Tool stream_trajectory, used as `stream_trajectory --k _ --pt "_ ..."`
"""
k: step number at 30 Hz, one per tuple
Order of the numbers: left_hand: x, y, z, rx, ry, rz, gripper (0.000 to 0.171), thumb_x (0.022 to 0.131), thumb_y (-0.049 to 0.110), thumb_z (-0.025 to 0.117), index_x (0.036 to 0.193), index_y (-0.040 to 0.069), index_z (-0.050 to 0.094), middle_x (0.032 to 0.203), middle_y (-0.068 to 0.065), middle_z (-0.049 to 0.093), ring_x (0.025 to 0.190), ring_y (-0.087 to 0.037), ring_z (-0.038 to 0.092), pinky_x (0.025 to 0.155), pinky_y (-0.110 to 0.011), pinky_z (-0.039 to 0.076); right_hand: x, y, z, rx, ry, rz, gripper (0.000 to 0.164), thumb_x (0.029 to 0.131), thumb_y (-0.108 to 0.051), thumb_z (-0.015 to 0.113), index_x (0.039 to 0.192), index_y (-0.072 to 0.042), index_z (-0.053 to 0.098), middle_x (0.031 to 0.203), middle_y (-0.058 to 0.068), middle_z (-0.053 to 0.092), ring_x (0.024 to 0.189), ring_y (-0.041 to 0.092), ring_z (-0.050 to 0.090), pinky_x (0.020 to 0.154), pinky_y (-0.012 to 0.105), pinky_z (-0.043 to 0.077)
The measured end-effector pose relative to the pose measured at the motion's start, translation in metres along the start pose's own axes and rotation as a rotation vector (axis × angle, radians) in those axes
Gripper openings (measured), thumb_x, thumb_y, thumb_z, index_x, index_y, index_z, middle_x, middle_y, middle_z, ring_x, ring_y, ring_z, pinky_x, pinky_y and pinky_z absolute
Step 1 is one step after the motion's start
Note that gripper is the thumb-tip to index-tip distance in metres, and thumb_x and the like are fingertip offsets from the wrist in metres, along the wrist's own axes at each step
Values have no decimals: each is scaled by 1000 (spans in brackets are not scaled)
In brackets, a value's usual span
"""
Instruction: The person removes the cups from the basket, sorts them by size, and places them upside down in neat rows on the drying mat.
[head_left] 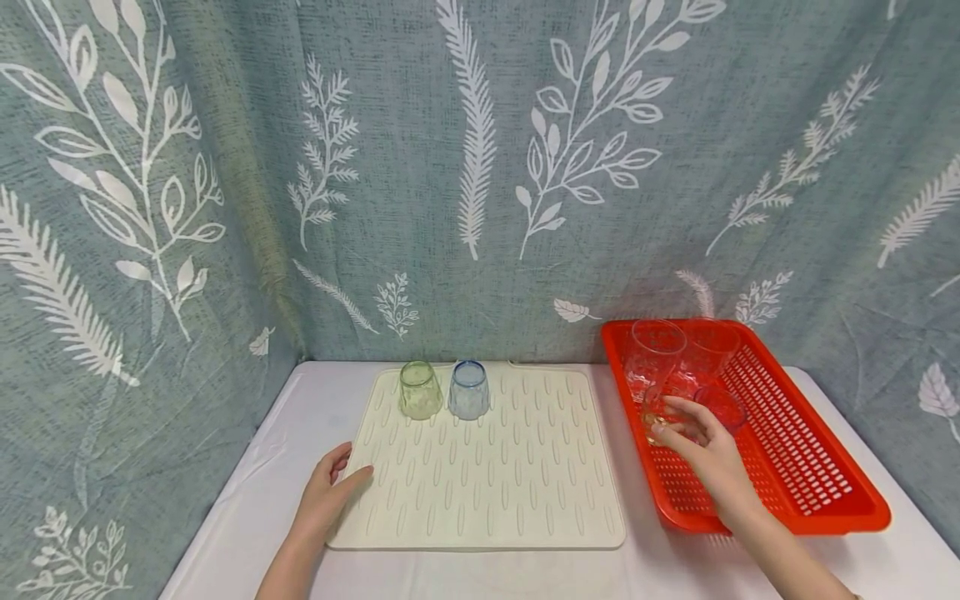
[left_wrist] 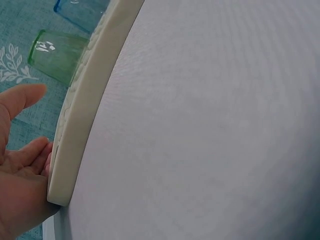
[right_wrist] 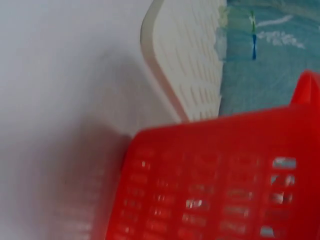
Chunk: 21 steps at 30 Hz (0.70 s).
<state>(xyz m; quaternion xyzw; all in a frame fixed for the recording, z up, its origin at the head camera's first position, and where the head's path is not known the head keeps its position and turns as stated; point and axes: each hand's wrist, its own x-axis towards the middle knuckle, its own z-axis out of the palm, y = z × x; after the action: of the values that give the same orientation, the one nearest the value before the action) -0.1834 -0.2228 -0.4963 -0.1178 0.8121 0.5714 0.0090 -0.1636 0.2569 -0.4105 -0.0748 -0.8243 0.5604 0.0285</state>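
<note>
My left hand (head_left: 330,487) is at the left edge of a cream drying mat (head_left: 480,492), thumb and fingers apart, with nothing held. In the left wrist view its fingers (left_wrist: 32,152) are beside the mat's edge. A green glass (head_left: 420,392) and a blue glass (head_left: 469,393) stand upside down side by side at the mat's back. My right hand (head_left: 705,437) reaches into a red plastic basket (head_left: 806,425), thumb and fingertips at a small yellowish glass (head_left: 652,435). Whether they grip it is unclear. The right wrist view shows the basket's side (right_wrist: 200,175), not the hand.
Two tall clear glasses (head_left: 654,354) stand at the basket's back, with a pinkish glass (head_left: 722,407) in front of them. Right of the mat, the basket's raised rim (head_left: 648,479) borders it. A leaf-patterned curtain (head_left: 420,183) hangs behind the white table (head_left: 251,500).
</note>
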Motion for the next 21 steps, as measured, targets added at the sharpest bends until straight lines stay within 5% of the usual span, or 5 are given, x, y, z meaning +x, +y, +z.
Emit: stream_trajectory --k 7,12,21 --pt "0 0 0 7 4 0 75 92 18 65 149 -8 24 143 -28 32 133 -40 28 115 -51 18 3 9 -18 -68 59 -16 64 92 -39 66 145 -10 41 131 15 49 98 7 50 79 16 50" --pt "1 -1 0 2 3 1 74 91 17 65 149 -8 25 143 -27 32 132 -39 28 115 -50 18 7 17 -31 -90 88 -34 65 93 -37 65 144 -6 40 137 17 46 97 3 49 75 14 50" --pt "1 -3 1 4 4 -5 74 92 18 65 150 -6 24 141 -25 33 130 -38 30 113 -49 20 13 26 -50 -200 106 -34 69 94 -36 64 146 -1 35 136 26 41 114 38 45 68 15 48"
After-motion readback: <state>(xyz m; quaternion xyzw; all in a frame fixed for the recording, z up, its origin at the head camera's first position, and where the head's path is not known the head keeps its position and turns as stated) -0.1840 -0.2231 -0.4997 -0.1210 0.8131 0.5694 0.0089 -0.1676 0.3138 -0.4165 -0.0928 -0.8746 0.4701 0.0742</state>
